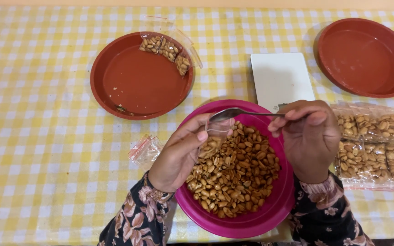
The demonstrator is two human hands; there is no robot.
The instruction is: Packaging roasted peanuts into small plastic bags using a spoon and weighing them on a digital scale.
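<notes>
- Head view: left hand (178, 155) pinches a small clear bag (213, 139) over the pink bowl (251, 223) of peanuts (238, 171); grip closed on the bag's mouth.
- Right hand (308, 136) holds a metal spoon (233, 113) by the handle, its tip at the bag opening.
- Bowl sits at the near edge of the checked desk (46, 136).
- Filled bags (375, 146) lie right; a white scale (280, 79) sits behind the bowl, red dishes (133, 86) beyond.

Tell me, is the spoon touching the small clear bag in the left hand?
Touching. The head view shows the spoon bowl resting at the open mouth of the small clear bag, which the left hand holds over the pink bowl.
</notes>
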